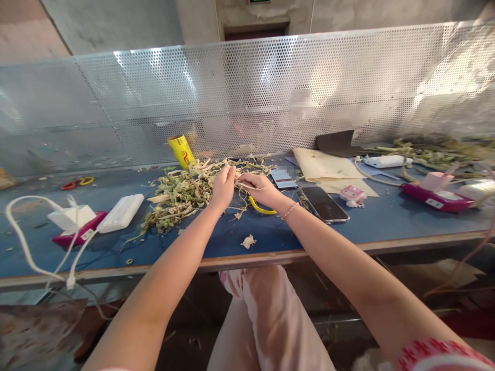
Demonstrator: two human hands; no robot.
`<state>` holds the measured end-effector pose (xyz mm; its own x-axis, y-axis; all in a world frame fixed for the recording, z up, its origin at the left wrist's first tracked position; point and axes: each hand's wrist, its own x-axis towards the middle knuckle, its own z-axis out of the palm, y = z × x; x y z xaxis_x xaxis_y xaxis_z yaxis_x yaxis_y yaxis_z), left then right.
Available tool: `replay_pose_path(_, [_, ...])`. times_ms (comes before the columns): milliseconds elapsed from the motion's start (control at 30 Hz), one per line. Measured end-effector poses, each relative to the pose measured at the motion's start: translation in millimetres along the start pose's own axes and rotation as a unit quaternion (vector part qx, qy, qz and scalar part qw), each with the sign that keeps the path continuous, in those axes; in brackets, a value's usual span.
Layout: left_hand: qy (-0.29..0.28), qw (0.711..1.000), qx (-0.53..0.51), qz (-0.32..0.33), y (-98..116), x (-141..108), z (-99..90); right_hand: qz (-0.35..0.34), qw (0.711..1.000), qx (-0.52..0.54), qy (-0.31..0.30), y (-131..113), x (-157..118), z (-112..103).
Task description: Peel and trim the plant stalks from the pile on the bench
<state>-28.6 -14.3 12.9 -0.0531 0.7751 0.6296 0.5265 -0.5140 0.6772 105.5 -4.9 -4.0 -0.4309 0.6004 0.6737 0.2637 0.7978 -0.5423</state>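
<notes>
Over a blue worktop, my left hand (223, 188) is closed at the right side of a heap of dried plant stalks (181, 196). Its fingers are curled in, and what they hold is hidden. Close beside it, my right hand (262, 190) pinches a thin pale dried stalk (243, 184) that points toward the left hand. A curved yellow handle (262, 208) lies just below the right hand, its other end hidden. One pale dried scrap (248, 241) rests nearer the table edge.
Behind the heap leans a yellow tube (181, 151), in front of a perforated metal screen (263, 93). Phones (325, 204) (284, 178), papers (325, 166) and a pink figurine (352, 196) sit to the right. Chargers with cables (73, 219) and a white power bank (120, 213) lie left.
</notes>
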Motion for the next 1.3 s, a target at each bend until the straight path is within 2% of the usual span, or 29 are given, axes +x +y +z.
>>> replay_pose_path(167, [0.013,1.000,-0.011,0.002,-3,3,-1.1,0.020,1.000,-0.002,-0.005,-2,-1,2])
replay_pose_path(300, [0.005,0.996,-0.082,-0.029,-8,7,-2.1,0.052,0.998,0.021,-0.017,-2,-2,4])
replay_pose_path(533, [-0.112,0.964,-0.226,-0.089,-14,9,-2.4,0.072,0.996,0.043,0.017,0,0,1])
replay_pose_path(767, [-0.170,0.925,-0.338,-0.046,-13,9,-5.8,0.040,0.999,0.028,0.018,-3,-2,-3])
replay_pose_path(1033, [-0.179,0.918,-0.343,-0.082,-5,6,-7.8,0.005,1.000,0.026,0.013,-10,-3,-8])
replay_pose_path(1300, [-0.193,0.914,-0.341,-0.104,2,5,-9.9,0.015,0.996,0.089,0.009,-8,-1,-10])
